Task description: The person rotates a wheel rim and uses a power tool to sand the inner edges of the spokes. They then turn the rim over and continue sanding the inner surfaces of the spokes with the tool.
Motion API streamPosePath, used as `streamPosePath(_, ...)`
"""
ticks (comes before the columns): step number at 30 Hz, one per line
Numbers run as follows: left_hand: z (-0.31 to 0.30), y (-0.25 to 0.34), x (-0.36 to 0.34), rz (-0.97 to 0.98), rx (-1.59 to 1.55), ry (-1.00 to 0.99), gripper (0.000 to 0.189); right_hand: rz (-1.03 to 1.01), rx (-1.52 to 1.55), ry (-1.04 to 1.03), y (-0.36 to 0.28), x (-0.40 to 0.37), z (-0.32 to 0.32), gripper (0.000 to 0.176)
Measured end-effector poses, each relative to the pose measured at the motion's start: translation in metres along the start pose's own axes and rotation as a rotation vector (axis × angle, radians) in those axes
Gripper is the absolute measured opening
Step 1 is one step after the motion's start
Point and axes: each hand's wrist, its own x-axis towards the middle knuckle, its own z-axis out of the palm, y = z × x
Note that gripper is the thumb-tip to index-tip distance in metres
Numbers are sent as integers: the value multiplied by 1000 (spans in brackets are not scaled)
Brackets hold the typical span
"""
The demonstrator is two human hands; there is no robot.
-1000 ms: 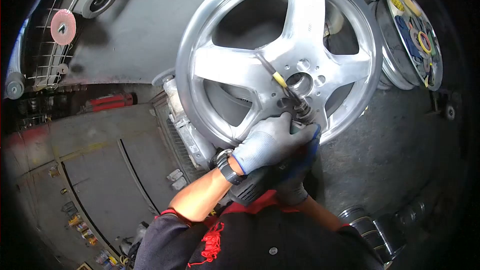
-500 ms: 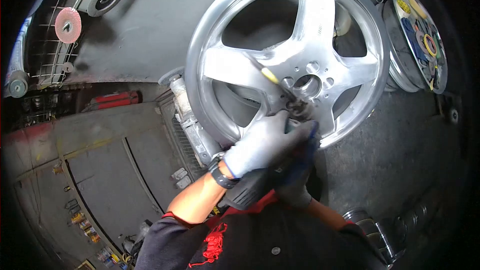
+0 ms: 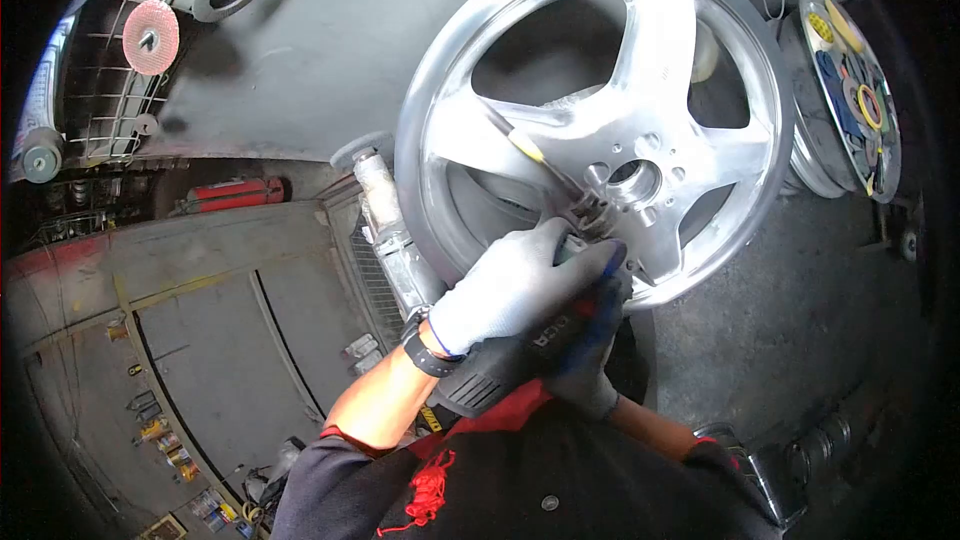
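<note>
A polished metal wheel (image 3: 660,50) with broad spokes fills the upper middle of the view. My left hand (image 3: 515,285), in a white glove with a watch at the wrist, wraps round the front of a dark power tool (image 3: 490,375). My right hand (image 3: 590,375), gloved and in shadow, closes on the same tool from the other side. From the tool's head a narrow sanding belt arm (image 3: 525,146) with a yellow mark reaches up and left over the wheel, near a spoke at the left. Whether its tip touches the metal cannot be told.
Abrasive discs (image 3: 151,37) hang on a wire rack at the upper left. A red cylinder (image 3: 235,194) lies below it. A metal machine part (image 3: 400,260) stands left of the wheel. At the right, a round tray (image 3: 848,90) holds coloured tapes and discs.
The wheel and surroundings appear shifted right and slightly down in view. The hands and tool have tilted a little left relative to the wheel, and the tool's head sits left of the hub.
</note>
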Motion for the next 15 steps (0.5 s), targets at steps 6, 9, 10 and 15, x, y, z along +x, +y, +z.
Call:
streamPosePath(6, -5, -6, -9, 108, -43, 20, 56, 176, 436, 22, -7, 10, 16, 49)
streamPosePath(9, 1, -3, -2, -22, -82, 16, 56, 153, 441, -27, -10, 6, 13, 43)
streamPosePath(10, 2, -1, 0, -31, -28, 10, 55, 164, 486, 5, -15, 9, 14, 42)
streamPosePath(15, -2, -1, -1, -64, -78, 23, 55, 77, 414, 38, -10, 7, 18, 43)
